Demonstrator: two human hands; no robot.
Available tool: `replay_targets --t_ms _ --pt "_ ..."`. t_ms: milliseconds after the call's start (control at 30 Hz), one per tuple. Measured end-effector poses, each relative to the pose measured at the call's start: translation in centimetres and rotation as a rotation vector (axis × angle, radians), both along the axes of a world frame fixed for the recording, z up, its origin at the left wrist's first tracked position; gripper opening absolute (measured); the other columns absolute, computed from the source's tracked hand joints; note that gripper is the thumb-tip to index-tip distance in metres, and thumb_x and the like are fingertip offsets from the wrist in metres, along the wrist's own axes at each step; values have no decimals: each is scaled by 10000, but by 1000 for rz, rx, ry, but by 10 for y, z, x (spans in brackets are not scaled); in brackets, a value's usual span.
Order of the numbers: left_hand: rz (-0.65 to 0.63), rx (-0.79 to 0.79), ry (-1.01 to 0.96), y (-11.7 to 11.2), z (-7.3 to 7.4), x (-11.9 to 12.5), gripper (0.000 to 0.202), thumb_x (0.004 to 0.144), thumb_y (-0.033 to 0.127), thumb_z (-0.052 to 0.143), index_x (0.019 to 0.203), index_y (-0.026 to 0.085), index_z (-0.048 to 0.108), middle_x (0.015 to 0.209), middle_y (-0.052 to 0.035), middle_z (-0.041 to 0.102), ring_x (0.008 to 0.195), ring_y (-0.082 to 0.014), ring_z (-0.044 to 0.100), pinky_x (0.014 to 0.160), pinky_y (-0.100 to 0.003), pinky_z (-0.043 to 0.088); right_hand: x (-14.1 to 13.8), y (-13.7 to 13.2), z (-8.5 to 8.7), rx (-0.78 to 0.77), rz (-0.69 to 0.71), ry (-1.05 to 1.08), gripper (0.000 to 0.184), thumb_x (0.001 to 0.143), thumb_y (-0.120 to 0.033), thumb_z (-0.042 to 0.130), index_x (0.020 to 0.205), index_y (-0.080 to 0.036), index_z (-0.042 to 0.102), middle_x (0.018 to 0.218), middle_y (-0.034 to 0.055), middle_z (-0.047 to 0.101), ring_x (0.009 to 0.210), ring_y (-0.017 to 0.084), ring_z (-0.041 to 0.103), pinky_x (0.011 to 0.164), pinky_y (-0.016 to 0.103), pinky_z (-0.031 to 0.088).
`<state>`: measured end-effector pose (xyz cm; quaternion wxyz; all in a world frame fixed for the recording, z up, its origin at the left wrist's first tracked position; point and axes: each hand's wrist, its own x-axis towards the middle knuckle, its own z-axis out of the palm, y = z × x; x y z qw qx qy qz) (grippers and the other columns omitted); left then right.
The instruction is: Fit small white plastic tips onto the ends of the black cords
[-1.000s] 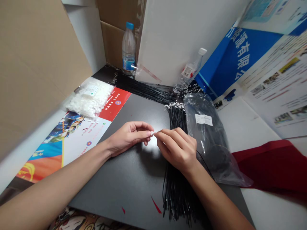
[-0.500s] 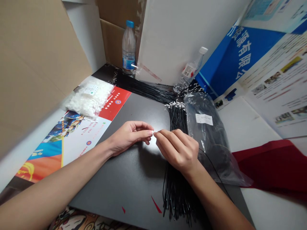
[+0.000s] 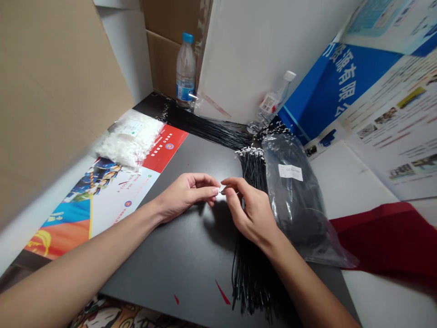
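Delicately, the left hand (image 3: 191, 193) pinches a white piece (image 3: 218, 191); the right hand (image 3: 254, 209) curls beside it (hold unclear).

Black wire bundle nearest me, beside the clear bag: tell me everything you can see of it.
The bundle is many thin black wires, glossy, seemingly plastic-coated, with small white tips clustered at the far end. It lies lengthwise on the dark table, its near ends loose and uneven. The bag is beside its far part, on the right. The right hand and forearm hide its middle, so contact there can't be told.
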<state>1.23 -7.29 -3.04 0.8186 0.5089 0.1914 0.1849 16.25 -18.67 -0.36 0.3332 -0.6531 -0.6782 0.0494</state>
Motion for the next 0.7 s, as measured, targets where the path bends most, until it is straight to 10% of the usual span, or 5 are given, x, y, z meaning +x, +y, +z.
replay_targets --t_ms 200,700 --pt "-27 74 17 0 2 1 141 770 269 751 842 160 696 745 -12 670 653 -122 592 658 -274 448 5 2 6 -250 -18 146 487 1035 -357 311 730 -168 640 568 -11 580 520 106 545 530 230 381" --pt "-49 127 40 -1 4 1 127 790 264 730 838 152 695 690 1 646 648 -118 578 657 -268 434 6 5 11 -371 60 491 259 904 -334 550 759 -139 638 634 -9 559 571 93 444 523 211 355"
